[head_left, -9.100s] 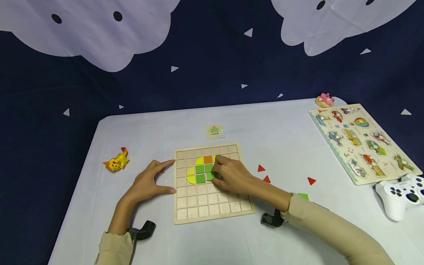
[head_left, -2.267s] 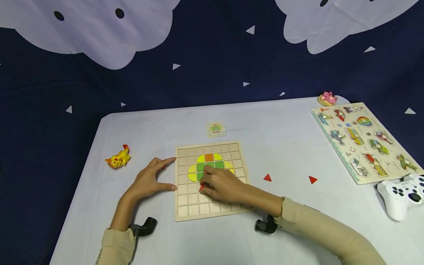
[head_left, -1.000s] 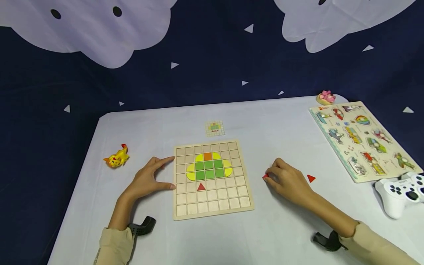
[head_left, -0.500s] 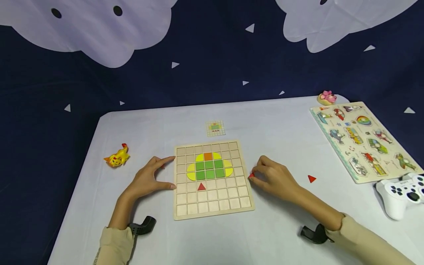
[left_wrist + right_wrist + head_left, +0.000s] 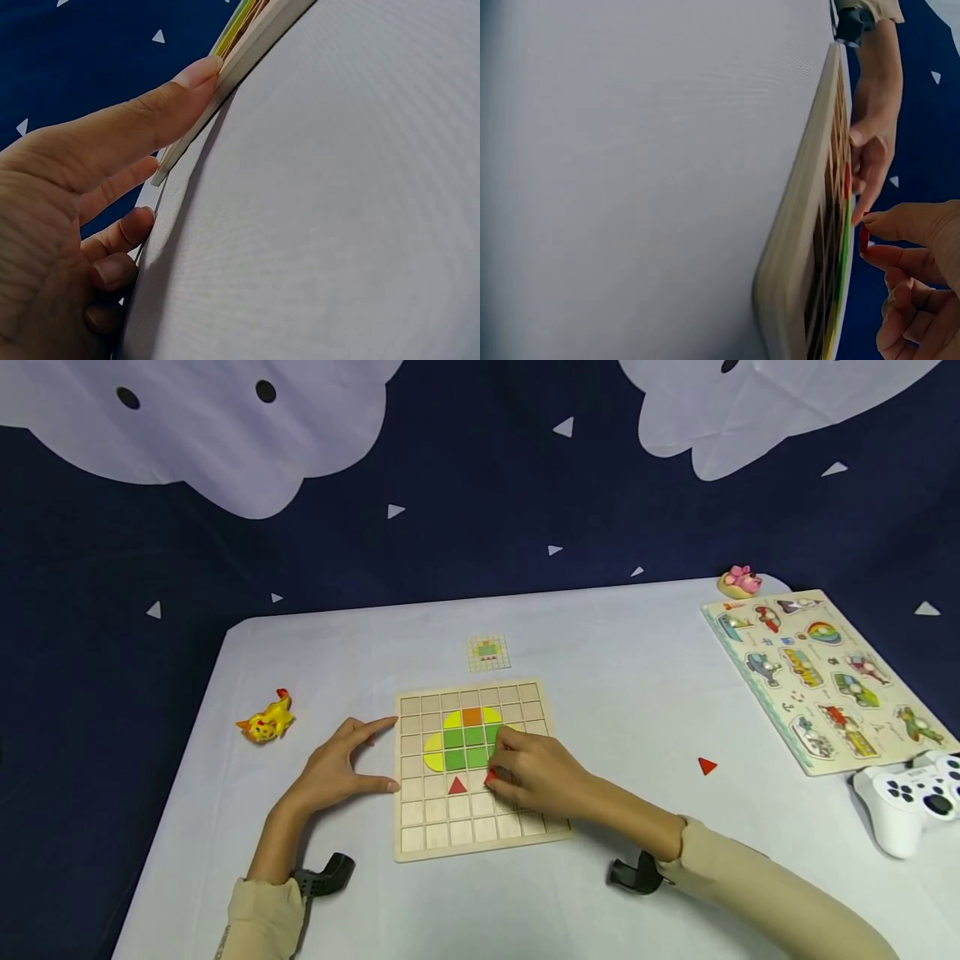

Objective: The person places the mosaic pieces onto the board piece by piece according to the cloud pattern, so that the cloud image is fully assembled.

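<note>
A square wooden grid board [image 5: 427, 839] lies on the white-covered table. It holds green square tiles [image 5: 453, 760], yellow rounded tiles [image 5: 433, 752], an orange square tile [image 5: 471, 717] and one red triangle tile [image 5: 457, 787] below the green ones. My right hand [image 5: 543, 772] is over the board, thumb and index finger pinching another red triangle tile [image 5: 865, 236]; it hides part of the pattern's right side. My left hand [image 5: 333, 774] spreads its thumb and index finger against the board's left edge, and in the left wrist view the thumb [image 5: 199, 73] lies along that edge.
A small pattern card [image 5: 487, 654] lies behind the board. One loose red triangle [image 5: 707, 766] is to the right. Further right are a picture puzzle board [image 5: 832, 685] and a white game controller [image 5: 907, 802]. A yellow toy figure [image 5: 267, 718] sits left, a pink one [image 5: 740, 582] back right.
Since 9.1 s ago, more green tiles and a red triangle have come onto the board. In the last second my right hand carried a second red triangle left over it. The left hand stayed.
</note>
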Demonstrator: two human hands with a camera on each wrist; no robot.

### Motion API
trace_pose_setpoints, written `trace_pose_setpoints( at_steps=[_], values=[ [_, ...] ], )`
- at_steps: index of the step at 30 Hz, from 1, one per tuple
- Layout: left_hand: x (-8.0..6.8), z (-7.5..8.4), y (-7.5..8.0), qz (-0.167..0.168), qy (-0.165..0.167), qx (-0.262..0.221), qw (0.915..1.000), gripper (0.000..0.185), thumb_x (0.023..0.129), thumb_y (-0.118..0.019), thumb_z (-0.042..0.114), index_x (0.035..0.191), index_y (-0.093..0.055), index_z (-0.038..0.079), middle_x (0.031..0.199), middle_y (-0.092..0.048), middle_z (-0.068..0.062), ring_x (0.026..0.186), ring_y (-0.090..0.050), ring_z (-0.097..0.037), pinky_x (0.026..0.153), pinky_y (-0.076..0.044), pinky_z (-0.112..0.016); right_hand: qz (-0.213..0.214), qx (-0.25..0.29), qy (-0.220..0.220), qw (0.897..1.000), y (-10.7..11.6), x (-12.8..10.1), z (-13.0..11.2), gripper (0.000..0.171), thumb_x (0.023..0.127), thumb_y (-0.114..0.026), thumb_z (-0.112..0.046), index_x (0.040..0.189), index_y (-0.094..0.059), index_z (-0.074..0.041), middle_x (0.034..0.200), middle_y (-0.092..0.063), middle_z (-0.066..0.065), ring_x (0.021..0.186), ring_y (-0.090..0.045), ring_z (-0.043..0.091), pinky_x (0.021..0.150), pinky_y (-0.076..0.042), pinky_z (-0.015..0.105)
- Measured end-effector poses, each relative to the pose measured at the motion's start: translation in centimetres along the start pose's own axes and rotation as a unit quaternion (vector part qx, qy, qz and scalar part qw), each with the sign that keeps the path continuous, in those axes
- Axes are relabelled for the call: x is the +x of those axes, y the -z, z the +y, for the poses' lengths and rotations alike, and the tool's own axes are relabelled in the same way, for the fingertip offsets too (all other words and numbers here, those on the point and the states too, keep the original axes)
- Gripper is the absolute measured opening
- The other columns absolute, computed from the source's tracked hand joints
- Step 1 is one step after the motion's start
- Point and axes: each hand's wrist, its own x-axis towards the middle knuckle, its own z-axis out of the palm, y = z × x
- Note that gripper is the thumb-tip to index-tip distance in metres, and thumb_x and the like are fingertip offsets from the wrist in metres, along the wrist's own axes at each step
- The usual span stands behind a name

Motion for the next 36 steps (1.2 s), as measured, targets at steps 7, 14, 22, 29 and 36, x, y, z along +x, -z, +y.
trace_pose_setpoints(
  at_steps=[7,14,22,29,36],
  values=[
    [-0.1,-0.1,0.0,0.001,-0.008,0.001,1.0000,0.096,0.063,-0.092,0.046,0.147,-0.049,0.027,0.101,-0.046,-0.001,0.092,-0.045,-0.019,0.080,-0.037,-0.038,-0.014,-0.010,0.022,1.000,-1.1,1.2,-0.6,0.005,0.086,-0.075,-0.017,0.084,-0.074,-0.012,0.086,-0.054,-0.004,0.070,-0.052,0.006,0.062,-0.044,0.019],
    [0.0,-0.1,0.0,0.001,-0.008,0.001,1.0000,0.096,0.063,-0.092,0.047,0.147,-0.049,0.026,0.101,-0.046,-0.001,0.092,-0.045,-0.020,0.081,-0.037,-0.038,-0.032,0.003,-0.005,0.999,-1.3,1.2,-0.8,0.005,0.087,-0.075,-0.016,0.089,-0.075,-0.011,0.088,-0.056,-0.003,0.072,-0.055,0.007,0.063,-0.045,0.020],
    [0.0,-0.1,0.0,0.000,-0.008,0.001,1.0000,0.096,0.063,-0.092,0.046,0.147,-0.049,0.026,0.101,-0.046,-0.001,0.091,-0.045,-0.019,0.080,-0.037,-0.038,-0.048,0.025,-0.034,0.998,-1.2,1.1,-0.9,0.006,0.086,-0.075,-0.016,0.091,-0.076,-0.012,0.087,-0.056,-0.004,0.071,-0.053,0.006,0.062,-0.044,0.020],
    [0.0,-0.1,0.1,0.000,-0.005,0.001,1.0000,0.096,0.063,-0.092,0.046,0.147,-0.049,0.026,0.101,-0.046,-0.002,0.091,-0.045,-0.020,0.080,-0.037,-0.038,-0.045,0.015,-0.040,0.998,-1.0,1.2,-1.0,0.006,0.087,-0.076,-0.017,0.090,-0.077,-0.012,0.087,-0.057,-0.004,0.070,-0.053,0.006,0.061,-0.044,0.019],
    [-0.1,0.0,-0.1,0.002,-0.002,0.001,1.0000,0.096,0.063,-0.092,0.045,0.147,-0.049,0.025,0.101,-0.046,-0.002,0.092,-0.045,-0.020,0.081,-0.037,-0.039,-0.053,0.023,-0.040,0.997,-0.8,1.0,-1.1,0.010,0.087,-0.076,-0.018,0.094,-0.077,-0.010,0.088,-0.056,-0.003,0.069,-0.051,0.005,0.061,-0.043,0.018]
  ],
)
